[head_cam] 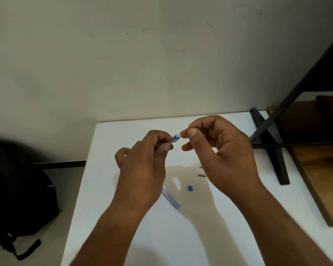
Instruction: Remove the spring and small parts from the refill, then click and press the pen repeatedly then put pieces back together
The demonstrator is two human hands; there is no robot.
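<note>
With the left hand gripping the pen above the counter and the right hand pinching at its white tip, a skewed pull risks slipping and dropping small parts.

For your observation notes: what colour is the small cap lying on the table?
Blue cap, head view.

White table (scuffed wall behind)
</note>
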